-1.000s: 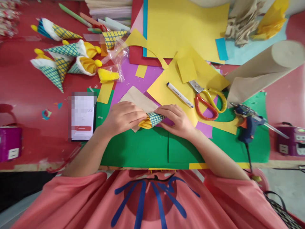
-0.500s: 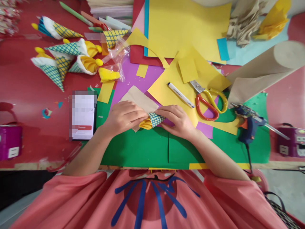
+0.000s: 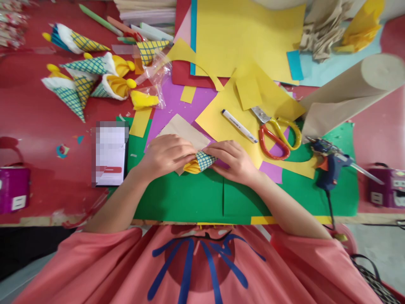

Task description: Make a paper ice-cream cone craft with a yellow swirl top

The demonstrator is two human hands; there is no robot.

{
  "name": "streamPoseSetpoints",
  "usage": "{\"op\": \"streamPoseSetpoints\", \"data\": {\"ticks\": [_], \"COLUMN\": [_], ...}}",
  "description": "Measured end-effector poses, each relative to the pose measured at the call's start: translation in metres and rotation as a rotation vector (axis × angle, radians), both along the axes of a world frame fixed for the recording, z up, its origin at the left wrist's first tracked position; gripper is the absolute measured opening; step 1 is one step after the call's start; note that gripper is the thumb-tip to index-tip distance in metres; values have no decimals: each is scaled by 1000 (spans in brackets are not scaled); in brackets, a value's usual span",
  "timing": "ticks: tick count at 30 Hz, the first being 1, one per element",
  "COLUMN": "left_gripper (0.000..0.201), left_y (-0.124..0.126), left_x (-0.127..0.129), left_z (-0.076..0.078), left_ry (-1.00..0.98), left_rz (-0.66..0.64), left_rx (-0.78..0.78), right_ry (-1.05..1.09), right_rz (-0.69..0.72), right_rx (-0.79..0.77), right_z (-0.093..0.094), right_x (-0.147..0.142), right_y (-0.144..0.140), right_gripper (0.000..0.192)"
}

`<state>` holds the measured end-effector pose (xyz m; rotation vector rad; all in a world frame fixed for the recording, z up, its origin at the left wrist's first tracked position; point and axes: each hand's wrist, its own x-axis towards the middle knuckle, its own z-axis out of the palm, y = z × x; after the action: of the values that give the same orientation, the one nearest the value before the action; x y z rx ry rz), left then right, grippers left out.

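Note:
My left hand (image 3: 166, 155) and my right hand (image 3: 233, 159) meet over the green sheet (image 3: 190, 198). Between them they hold a small paper cone (image 3: 199, 162), green-checked on the outside with yellow paper inside. A piece of brown paper (image 3: 183, 128) lies under and behind the cone, partly hidden by my left hand. Fingertips of both hands pinch the cone's upper edge.
Finished cones (image 3: 85, 78) lie at the far left. A phone (image 3: 110, 154) sits left of my left hand. A pen (image 3: 238, 126), scissors (image 3: 276, 133) and a glue gun (image 3: 329, 162) lie to the right, near a brown paper roll (image 3: 351, 93). Coloured sheets (image 3: 247, 38) cover the back.
The hands have drawn slightly closer together on the cone, and the cone has turned a little. Nothing else has moved.

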<state>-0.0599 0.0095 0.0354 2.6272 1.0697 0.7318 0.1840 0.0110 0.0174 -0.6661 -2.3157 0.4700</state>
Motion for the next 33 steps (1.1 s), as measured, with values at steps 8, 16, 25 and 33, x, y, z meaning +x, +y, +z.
{"op": "streamPoseSetpoints", "data": {"ticks": [8,16,25,33], "left_gripper": [24,4,9,8], "left_y": [3,1,2,1], "left_x": [1,2,0,-1], "left_z": [1,-1,1,1], "left_ry": [-1,-171,-155,-136], "left_rz": [-14,-3,-32,-41], "left_rx": [-66,-30,-51,-16], "right_ry": [-10,39,37,29], "right_rz": [12,-4,-3,7], "right_rx": [-33,-58,-54,-64], "right_z": [-1,1,1,-1], "right_x": [0,1,0,0], "right_y": [0,0,0,-1], "right_gripper": [30,31,31,31]}}
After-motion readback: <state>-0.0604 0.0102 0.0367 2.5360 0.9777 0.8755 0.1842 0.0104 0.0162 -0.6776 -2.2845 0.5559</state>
